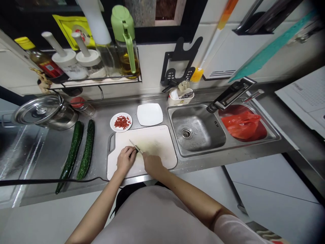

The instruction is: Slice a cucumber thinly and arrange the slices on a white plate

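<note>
Head view: our left hand [125, 160], fingers curled, steadies a green piece [132, 154] against the knife [133, 144] gripped in our right hand [152, 163].

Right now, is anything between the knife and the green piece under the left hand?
Nothing visible. The right hand holds the knife with its blade right beside the green piece that the left hand pins on the cutting board. The two cucumbers and the plate of red bits lie off the board.
</note>
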The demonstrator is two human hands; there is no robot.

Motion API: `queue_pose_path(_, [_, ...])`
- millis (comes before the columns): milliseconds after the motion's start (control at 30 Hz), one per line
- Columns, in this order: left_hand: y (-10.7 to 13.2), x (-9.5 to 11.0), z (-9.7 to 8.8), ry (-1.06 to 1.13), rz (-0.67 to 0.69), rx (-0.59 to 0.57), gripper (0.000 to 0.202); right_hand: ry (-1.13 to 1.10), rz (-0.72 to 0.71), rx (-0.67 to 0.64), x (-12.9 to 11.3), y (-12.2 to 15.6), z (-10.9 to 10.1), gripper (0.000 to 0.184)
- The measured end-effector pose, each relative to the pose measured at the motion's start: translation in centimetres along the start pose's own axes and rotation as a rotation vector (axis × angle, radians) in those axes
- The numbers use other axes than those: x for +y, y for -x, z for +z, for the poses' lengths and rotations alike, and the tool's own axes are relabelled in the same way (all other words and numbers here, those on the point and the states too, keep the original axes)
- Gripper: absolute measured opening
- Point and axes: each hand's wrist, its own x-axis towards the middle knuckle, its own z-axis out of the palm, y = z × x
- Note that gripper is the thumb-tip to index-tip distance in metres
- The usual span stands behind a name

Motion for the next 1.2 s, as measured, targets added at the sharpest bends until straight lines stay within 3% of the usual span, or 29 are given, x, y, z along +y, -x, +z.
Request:
queue_pose_path(333, [0.0, -0.1, 0.1, 0.011, 0.001, 0.0, 0.025, -0.033, -0.028, 0.032, 0.0, -0.7, -0.4, 0.032])
queue_pose_path(533, [0.0, 0.0, 0.0, 0.044, 0.001, 0.004, 0.026, -0.02, -0.025, -0.062, 0.3, -0.2, -1.0, 0.038])
queue_pose_path(767, [-0.2, -0.4, 0.1, 0.058, 0.007, -0.005, 0.025, 0.001, -0.035, -0.077, 0.4, 0.0, -1.8, 0.041])
queue_pose_path(1033, [-0.3, -0.6, 0.0, 0.051, 0.004, -0.012, 0.026, 0.0, -0.055, 0.023, 0.6, -1.2, -0.8, 0.033])
queue_pose_path(1200, [-0.2, -0.8, 0.1, 0.05, 0.007, -0.019, 0.026, 0.019, -0.054, 0.005, 0.9, -1.0, -0.6, 0.033])
